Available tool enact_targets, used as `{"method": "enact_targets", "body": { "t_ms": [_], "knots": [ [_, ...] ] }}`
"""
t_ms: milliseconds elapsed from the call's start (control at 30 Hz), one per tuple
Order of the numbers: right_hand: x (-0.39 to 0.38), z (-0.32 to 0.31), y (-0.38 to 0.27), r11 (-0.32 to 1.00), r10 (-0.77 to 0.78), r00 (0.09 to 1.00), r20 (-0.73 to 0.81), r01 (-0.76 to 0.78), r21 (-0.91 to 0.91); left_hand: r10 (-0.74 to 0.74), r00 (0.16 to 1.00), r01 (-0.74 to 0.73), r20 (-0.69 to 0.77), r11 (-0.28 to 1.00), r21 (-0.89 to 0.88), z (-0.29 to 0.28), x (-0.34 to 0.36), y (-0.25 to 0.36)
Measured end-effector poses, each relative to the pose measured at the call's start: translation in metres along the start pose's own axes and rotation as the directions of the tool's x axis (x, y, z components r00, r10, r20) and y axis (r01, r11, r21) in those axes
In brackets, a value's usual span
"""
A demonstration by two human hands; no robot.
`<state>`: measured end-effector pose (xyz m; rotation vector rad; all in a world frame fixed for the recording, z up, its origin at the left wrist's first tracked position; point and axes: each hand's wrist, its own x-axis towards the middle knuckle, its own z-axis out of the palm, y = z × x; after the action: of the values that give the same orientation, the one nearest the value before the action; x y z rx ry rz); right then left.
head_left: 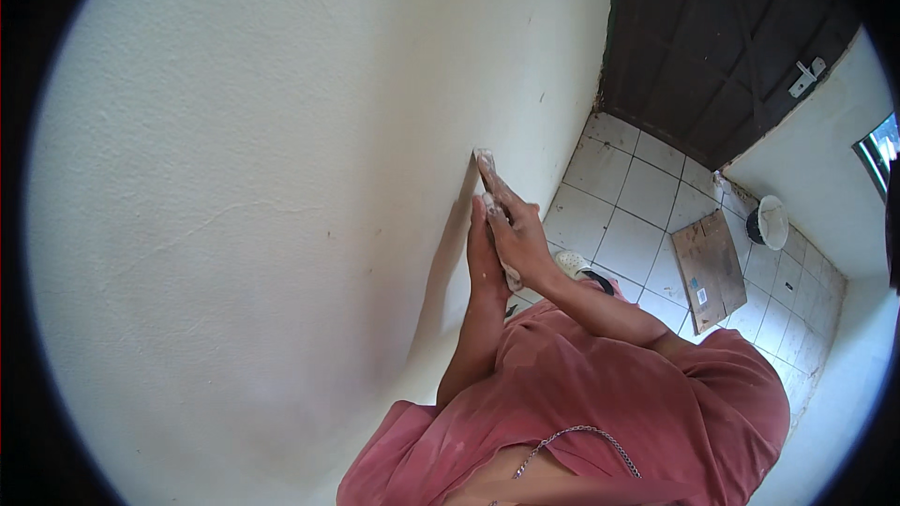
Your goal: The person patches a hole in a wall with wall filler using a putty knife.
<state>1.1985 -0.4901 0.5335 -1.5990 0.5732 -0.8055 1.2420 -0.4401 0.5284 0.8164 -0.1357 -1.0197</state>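
Observation:
My right hand point(520, 242) is raised close to the pale wall point(253, 169), its fingers smeared with white paste. One finger reaches up toward the wall surface, where a whitish tip shows; the other fingers are bent. Whether a small tool lies in that hand is hard to make out. Against it, on the wall side, my left hand point(481, 248) stands upright with its fingers fairly straight, partly covered by the right. A white patch, perhaps paste, shows at the lower edge of the right palm.
Beyond the wall's edge is a dark door point(712, 28) with a metal handle point(806, 77). On the dirty white floor tiles point(630, 242) lie a brown board point(710, 267) and, against the far wall, a white-rimmed bucket point(771, 223). A pale shoe point(570, 264) shows below my right forearm.

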Motion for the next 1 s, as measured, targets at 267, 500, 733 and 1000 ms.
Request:
{"method": "enact_targets", "body": {
  "t_ms": [267,500,733,1000],
  "knots": [
    [0.000,-0.003,-0.008,0.995,0.055,0.998,0.038,-0.058,0.080,-0.007,0.999,0.007,-0.042,1.000,0.001,0.004,-0.002,0.000],
    [0.006,-0.003,-0.005,0.996,-0.021,1.000,-0.017,0.023,0.086,-0.049,0.999,0.048,0.005,0.997,0.055,0.009,0.002,0.005],
    [0.004,-0.006,-0.004,0.999,0.050,0.998,0.031,-0.050,0.014,-0.017,1.000,0.017,0.015,1.000,0.009,0.006,0.005,0.004],
    [0.011,-0.006,-0.017,0.973,0.180,0.983,0.022,-0.181,0.141,-0.053,0.998,0.055,-0.031,0.996,0.068,0.004,0.007,0.005]
  ]
}}
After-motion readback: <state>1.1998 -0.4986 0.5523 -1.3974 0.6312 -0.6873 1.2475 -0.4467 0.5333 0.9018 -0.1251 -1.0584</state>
